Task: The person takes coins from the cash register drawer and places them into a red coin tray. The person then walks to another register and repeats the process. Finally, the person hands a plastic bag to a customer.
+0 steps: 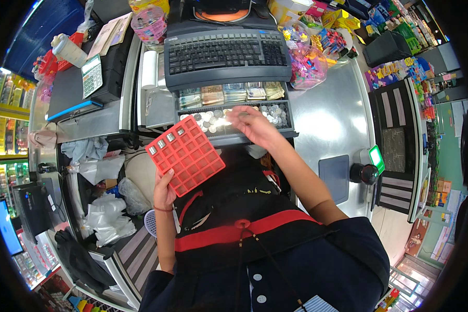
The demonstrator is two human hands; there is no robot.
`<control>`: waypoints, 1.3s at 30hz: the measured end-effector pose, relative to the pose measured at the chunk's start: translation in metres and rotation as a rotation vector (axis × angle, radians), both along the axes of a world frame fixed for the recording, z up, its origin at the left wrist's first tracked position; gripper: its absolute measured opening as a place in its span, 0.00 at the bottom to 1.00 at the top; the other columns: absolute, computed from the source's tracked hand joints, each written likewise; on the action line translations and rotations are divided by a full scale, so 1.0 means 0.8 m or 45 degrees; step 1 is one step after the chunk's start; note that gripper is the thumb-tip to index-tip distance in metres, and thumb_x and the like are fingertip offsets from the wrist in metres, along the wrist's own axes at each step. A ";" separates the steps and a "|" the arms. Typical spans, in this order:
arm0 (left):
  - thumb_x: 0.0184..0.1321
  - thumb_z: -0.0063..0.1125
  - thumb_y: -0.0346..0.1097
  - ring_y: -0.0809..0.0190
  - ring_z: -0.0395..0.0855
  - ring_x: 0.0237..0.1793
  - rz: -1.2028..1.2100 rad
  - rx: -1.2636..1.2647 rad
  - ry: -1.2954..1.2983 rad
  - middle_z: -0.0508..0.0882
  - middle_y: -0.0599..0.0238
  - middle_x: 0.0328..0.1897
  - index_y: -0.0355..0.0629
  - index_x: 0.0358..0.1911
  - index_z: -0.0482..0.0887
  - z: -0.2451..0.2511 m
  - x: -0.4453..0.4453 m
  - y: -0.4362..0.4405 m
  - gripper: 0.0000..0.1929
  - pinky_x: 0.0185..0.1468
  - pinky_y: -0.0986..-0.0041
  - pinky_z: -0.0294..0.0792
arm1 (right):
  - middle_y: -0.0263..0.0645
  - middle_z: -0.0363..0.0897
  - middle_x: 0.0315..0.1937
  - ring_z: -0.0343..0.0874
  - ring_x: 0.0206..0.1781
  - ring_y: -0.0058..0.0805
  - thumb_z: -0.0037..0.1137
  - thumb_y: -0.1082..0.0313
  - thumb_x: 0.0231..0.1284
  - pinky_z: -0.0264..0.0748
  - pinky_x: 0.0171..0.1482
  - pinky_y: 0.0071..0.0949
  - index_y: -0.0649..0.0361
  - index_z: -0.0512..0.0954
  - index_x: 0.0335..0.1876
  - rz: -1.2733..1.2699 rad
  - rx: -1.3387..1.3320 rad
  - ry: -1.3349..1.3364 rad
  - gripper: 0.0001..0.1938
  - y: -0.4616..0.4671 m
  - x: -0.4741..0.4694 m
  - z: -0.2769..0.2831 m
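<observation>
My left hand point(165, 188) grips the lower left edge of a red plastic coin tray point(195, 163) with its thumb on top. Short stacks of silver coins point(170, 137) fill several slots along the tray's upper left side; the other slots I can see hold none. The tray is tilted in front of an open cash drawer point(234, 138). Over the coin compartments my right hand point(253, 124) hovers, its fingers blurred and bent. A greyish round spot at the fingers could be a coin. Loose coins point(208, 119) lie below, and banknotes point(234, 93) are sorted in the slots behind.
A black keyboard point(228, 54) sits just above the drawer. Clear candy jars point(308, 68) stand right of it, on a steel counter point(327, 105) with a barcode scanner point(363, 173). To the left are a calculator point(92, 78), a white bottle point(68, 50) and plastic bags point(109, 220).
</observation>
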State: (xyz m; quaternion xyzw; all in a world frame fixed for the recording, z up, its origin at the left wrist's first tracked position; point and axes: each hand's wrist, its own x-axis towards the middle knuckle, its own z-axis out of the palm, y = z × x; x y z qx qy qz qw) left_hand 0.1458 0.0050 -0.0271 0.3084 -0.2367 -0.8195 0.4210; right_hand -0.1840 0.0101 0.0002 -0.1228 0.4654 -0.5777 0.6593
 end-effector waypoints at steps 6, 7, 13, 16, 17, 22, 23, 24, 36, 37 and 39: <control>0.64 0.51 0.25 0.49 0.75 0.63 0.159 0.032 -0.115 0.72 0.49 0.66 0.35 0.68 0.60 0.003 0.018 0.019 0.28 0.63 0.56 0.73 | 0.46 0.80 0.39 0.84 0.29 0.32 0.40 0.75 0.71 0.81 0.32 0.26 0.65 0.66 0.53 0.345 -0.058 0.632 0.09 -0.038 0.050 -0.008; 0.64 0.51 0.25 0.50 0.76 0.63 0.158 0.005 -0.076 0.73 0.49 0.66 0.35 0.67 0.60 0.004 0.020 0.021 0.28 0.63 0.56 0.74 | 0.45 0.81 0.37 0.83 0.28 0.30 0.42 0.73 0.70 0.80 0.31 0.25 0.65 0.68 0.51 0.440 -0.057 0.775 0.08 -0.043 0.052 -0.011; 0.63 0.52 0.24 0.52 0.75 0.64 0.194 0.007 -0.026 0.72 0.50 0.66 0.34 0.67 0.61 0.015 0.025 0.040 0.28 0.65 0.60 0.71 | 0.48 0.84 0.32 0.82 0.26 0.39 0.55 0.68 0.60 0.78 0.35 0.32 0.66 0.77 0.42 0.811 -0.255 1.627 0.10 -0.069 0.061 -0.036; 0.63 0.52 0.24 0.53 0.75 0.63 0.210 0.036 -0.037 0.72 0.50 0.66 0.34 0.66 0.61 0.018 0.026 0.046 0.27 0.65 0.60 0.71 | 0.54 0.82 0.38 0.82 0.39 0.51 0.61 0.68 0.53 0.77 0.45 0.40 0.65 0.75 0.48 0.677 -0.272 1.755 0.17 -0.068 0.060 -0.047; 0.63 0.52 0.24 0.53 0.75 0.64 0.205 0.046 -0.033 0.72 0.50 0.66 0.34 0.66 0.61 0.018 0.027 0.047 0.27 0.65 0.60 0.71 | 0.55 0.82 0.39 0.82 0.42 0.52 0.62 0.68 0.52 0.76 0.46 0.41 0.65 0.75 0.49 0.613 -0.265 1.779 0.18 -0.065 0.059 -0.048; 0.63 0.52 0.24 0.53 0.74 0.64 0.181 0.055 -0.011 0.72 0.51 0.66 0.34 0.66 0.61 0.020 0.030 0.049 0.27 0.65 0.59 0.71 | 0.57 0.81 0.39 0.80 0.45 0.56 0.53 0.79 0.55 0.75 0.49 0.45 0.67 0.75 0.47 0.395 -0.416 1.803 0.13 -0.057 0.066 -0.044; 0.63 0.52 0.24 0.53 0.74 0.64 0.177 0.059 -0.008 0.72 0.51 0.66 0.34 0.66 0.61 0.020 0.030 0.049 0.27 0.65 0.59 0.71 | 0.57 0.81 0.37 0.79 0.44 0.57 0.52 0.81 0.54 0.75 0.48 0.46 0.68 0.75 0.45 0.373 -0.409 1.760 0.12 -0.056 0.070 -0.043; 0.63 0.52 0.23 0.53 0.74 0.64 0.163 0.039 0.028 0.72 0.51 0.66 0.34 0.66 0.61 0.019 0.030 0.049 0.27 0.65 0.59 0.71 | 0.58 0.80 0.38 0.79 0.44 0.57 0.52 0.80 0.56 0.76 0.46 0.46 0.67 0.76 0.43 0.349 -0.418 1.756 0.09 -0.055 0.073 -0.042; 0.64 0.50 0.23 0.52 0.75 0.64 0.041 0.032 0.011 0.71 0.49 0.66 0.34 0.67 0.60 0.013 0.018 0.020 0.27 0.65 0.59 0.71 | 0.47 0.69 0.64 0.72 0.60 0.48 0.64 0.65 0.54 0.67 0.61 0.44 0.54 0.76 0.58 0.125 -0.460 2.187 0.23 0.013 0.091 -0.035; 0.64 0.50 0.23 0.52 0.75 0.64 0.033 0.023 0.025 0.71 0.49 0.67 0.34 0.67 0.60 0.014 0.016 0.018 0.27 0.65 0.59 0.71 | 0.47 0.67 0.65 0.70 0.62 0.48 0.64 0.64 0.54 0.64 0.63 0.46 0.54 0.75 0.59 0.133 -0.455 2.203 0.24 0.030 0.086 -0.033; 0.64 0.50 0.23 0.52 0.75 0.64 0.030 0.032 0.000 0.71 0.49 0.67 0.34 0.67 0.59 0.014 0.013 0.014 0.27 0.65 0.59 0.71 | 0.47 0.64 0.68 0.66 0.66 0.47 0.65 0.62 0.55 0.59 0.67 0.49 0.52 0.74 0.61 0.109 -0.366 2.260 0.25 0.059 0.072 -0.033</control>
